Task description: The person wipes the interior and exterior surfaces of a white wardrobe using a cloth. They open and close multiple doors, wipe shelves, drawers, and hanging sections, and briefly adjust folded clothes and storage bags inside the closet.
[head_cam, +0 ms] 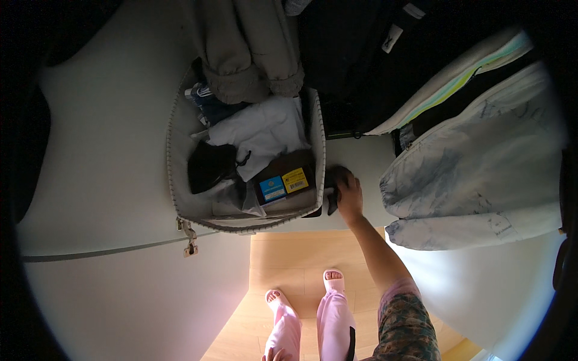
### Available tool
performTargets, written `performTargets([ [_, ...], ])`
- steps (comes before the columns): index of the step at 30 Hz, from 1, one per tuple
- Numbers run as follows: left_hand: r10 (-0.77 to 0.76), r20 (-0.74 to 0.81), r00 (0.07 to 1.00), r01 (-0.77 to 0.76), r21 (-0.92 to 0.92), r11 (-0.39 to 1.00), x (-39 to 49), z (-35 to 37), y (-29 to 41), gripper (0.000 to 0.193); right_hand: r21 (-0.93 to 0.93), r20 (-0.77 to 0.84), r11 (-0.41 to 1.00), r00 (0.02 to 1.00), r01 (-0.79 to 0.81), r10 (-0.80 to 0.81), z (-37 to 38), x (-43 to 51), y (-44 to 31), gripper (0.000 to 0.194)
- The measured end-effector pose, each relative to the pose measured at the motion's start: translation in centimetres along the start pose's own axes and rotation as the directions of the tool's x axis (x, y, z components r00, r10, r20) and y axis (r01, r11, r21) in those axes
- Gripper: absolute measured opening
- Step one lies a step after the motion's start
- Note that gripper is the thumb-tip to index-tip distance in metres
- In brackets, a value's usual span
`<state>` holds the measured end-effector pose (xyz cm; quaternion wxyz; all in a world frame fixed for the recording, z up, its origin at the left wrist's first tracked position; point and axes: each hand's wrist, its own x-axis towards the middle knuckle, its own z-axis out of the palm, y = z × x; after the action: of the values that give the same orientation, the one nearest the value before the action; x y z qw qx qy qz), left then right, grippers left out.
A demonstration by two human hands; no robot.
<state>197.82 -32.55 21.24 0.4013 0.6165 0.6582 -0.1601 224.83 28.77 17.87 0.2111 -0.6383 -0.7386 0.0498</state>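
My right hand [351, 198] reaches onto the white cabinet floor, with its fingers on a small dark item [336, 175] just right of a fabric storage basket [321, 158]. The item is blurred and partly covered, so its kind is unclear. Inside the basket lie a light grey cloth [266, 131], a black pouch [210, 167], clear plastic wrapping [232, 196] and a dark box [289, 164] bearing blue and yellow labels. At the bottom edge, the fingers of my left hand [275, 355] rest apart near the pink trousers [289, 331], with nothing seen in them.
Grey trouser legs or sleeves [250, 54] hang over the basket's back. On the right hang a pale patterned jacket [474, 167] and dark clothes [347, 58]. A metal hinge [189, 239] joins the cabinet at the left. Below is a wooden floor [289, 252].
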Motion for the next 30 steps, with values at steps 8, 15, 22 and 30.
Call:
performTargets([
  [8, -0.037, -0.095, 0.995, 0.043, 0.061, 0.997, -0.1, 0.1, 1.5, 0.043, -0.149, -0.013, 0.911, 0.922, -0.384, 0.386, -0.1, 7.7, 2.5, 0.034],
  [15, -0.202, 0.135, 0.970, 0.198, 0.039, 0.979, 1.1, -5.6, 5.4, 0.045, -0.112, -0.017, 0.987, 0.993, 0.113, -0.115, 5.0, 8.5, 7.2, 0.050],
  [22, -0.138, 0.081, 0.987, 0.137, 0.012, 0.990, 1.6, -4.7, 4.0, 0.048, -0.324, -0.168, 0.892, 0.947, -0.314, 0.273, 2.4, 9.6, 22.0, 0.056],
  [30, -0.093, 0.008, 0.996, 0.093, -0.032, 0.995, 1.4, -5.1, 4.5, 0.044, -0.102, -0.025, 0.990, 0.994, 0.100, -0.103, 2.5, -4.0, 4.8, 0.042],
])
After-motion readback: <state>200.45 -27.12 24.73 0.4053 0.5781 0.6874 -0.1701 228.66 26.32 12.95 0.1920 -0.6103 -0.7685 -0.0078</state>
